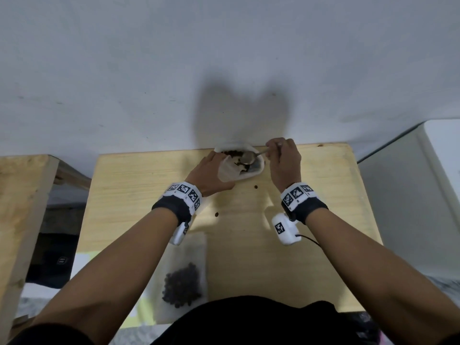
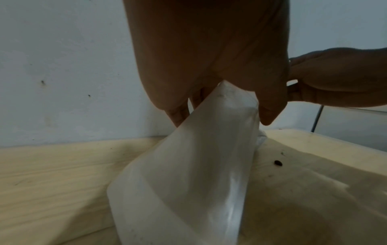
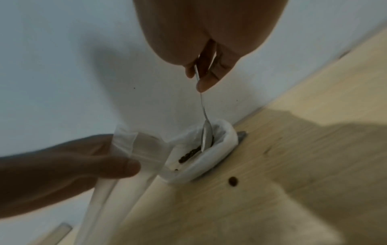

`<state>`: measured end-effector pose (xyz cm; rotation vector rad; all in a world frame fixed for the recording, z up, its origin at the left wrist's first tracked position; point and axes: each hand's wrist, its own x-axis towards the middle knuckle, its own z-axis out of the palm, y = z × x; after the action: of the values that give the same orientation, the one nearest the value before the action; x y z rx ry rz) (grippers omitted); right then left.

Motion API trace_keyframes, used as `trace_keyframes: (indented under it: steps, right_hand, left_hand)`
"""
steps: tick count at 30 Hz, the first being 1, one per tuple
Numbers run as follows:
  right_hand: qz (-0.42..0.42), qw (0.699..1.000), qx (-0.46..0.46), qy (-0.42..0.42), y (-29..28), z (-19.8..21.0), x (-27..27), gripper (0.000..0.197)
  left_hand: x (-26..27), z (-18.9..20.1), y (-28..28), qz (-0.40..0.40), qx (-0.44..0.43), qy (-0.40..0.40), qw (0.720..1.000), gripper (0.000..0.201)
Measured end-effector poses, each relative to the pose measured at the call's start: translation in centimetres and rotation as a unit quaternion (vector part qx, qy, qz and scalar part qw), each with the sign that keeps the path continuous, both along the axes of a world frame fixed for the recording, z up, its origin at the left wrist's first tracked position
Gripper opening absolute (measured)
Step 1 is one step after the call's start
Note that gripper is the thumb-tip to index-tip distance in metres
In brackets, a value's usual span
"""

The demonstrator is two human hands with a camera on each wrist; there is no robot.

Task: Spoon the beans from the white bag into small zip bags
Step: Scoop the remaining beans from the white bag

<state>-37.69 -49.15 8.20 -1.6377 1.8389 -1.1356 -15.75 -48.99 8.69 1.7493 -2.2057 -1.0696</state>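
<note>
- Biggest thing is the wooden table [image 1: 139,195]. It butts up against the wall at 12 o'clock, so there's zero room behind the work. Free space is toward 6 and out to 3 and 9.
- Filled zip bag [image 1: 185,277] lies flat at about 7 o'clock near my body, dark beans inside. I can't tell if it's sealed.
- White bag [image 1: 258,168] sits at 12 o'clock right by the wall, rim rolled down, beans [image 1: 232,153] showing in the mouth. Looks soft and floppy, so I reckon it'll slump if I lean on the rim. The roll is the part to hold.
- Empty small zip bag [image 2: 188,174] hangs from my left hand [image 1: 207,174], just at the 9 o'clock side of the white bag. Thin, slick film, basically weightless. Thumb and fingers are pinched on its top edge, which is the spot to hold, though it probably wants to close on itself.
- Right hand [image 1: 283,160] has its fingers curled around the spoon [image 1: 249,157] handle, bowl down in the white bag among the beans.
- Two stray beans on the table, one [image 1: 255,187] just at 6 o'clock of the white bag, one [image 1: 216,214] closer to me. Small and roll-prone, I'd guess, so a level spoon and a short carry.
</note>
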Motion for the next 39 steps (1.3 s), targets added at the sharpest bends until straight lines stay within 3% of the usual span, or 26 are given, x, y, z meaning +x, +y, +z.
trace_keyframes:
  steps: [11, 15, 22, 29, 34, 39]
  right_hand:
    - [0.113, 0.965, -0.135, 0.195, 3.1, 1.3, 0.3, 0.02]
    - [0.117, 0.96, -0.147, 0.209, 3.5, 1.6, 0.3, 0.023]
    - [0.063, 0.989, -0.103, 0.088, 3.1, 0.9, 0.0, 0.027]
    - [-0.023, 0.999, -0.003, 0.041, 2.5, -0.6, -0.4, 0.027]
    - [-0.128, 0.98, 0.086, -0.123, 2.3, -1.8, -1.1, 0.026]
    - [-0.136, 0.952, 0.178, -0.208, 2.1, -3.2, -0.1, 0.02]
  left_hand:
    - [0.2, 0.9, 2.9, -0.033, -0.047, 0.01, 0.998, 0.083]
    - [0.1, 1.3, 3.2, -0.035, -0.054, 0.016, 0.998, 0.084]
    - [-0.3, 0.5, 3.3, -0.032, -0.066, 0.013, 0.997, 0.082]
    - [-0.9, -0.2, 3.1, -0.02, -0.095, 0.035, 0.995, 0.077]
    - [-1.0, -0.7, 3.0, -0.013, -0.094, 0.05, 0.994, 0.074]
    - [-1.1, -0.8, 2.8, -0.016, -0.105, 0.056, 0.993, 0.07]
